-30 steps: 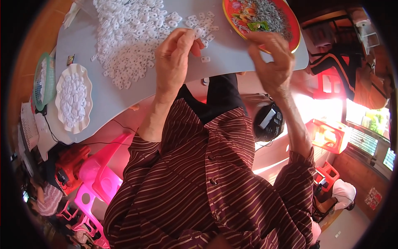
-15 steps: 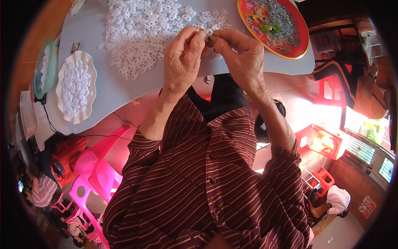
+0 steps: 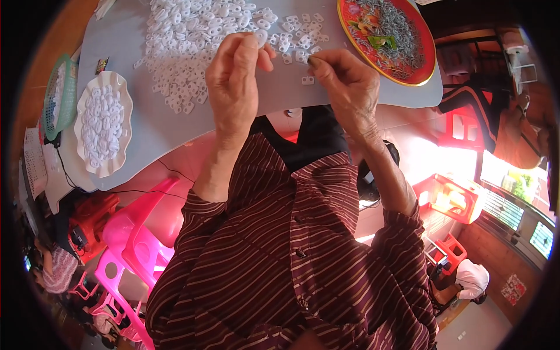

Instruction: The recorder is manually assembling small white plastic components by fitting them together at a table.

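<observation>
My left hand (image 3: 234,79) is raised over the grey table, thumb and fingers pinched on a small white plastic piece (image 3: 261,38) with a rounded outline. Apart from it, to the right, my right hand (image 3: 349,81) has its thumb and forefinger pressed together; whatever may be between them is too small to make out. A large heap of white plastic pieces (image 3: 192,35), rounded ones and small flat ones with holes, spreads beyond and left of my left hand. Several flat pieces (image 3: 303,35) lie loose near my right fingertips. A red plate (image 3: 429,55) with thin grey metal bits sits at the right.
A scalloped white dish (image 3: 127,125) of white oval pieces stands at the table's left edge beside a green basket (image 3: 71,96). Pink plastic chairs (image 3: 131,233) are at the lower left, a red stool (image 3: 461,198) at the right. Other people sit farther off on both sides.
My hands were together at one white piece. They have parted: the left has moved left with the piece, the right has drawn slightly right and down.
</observation>
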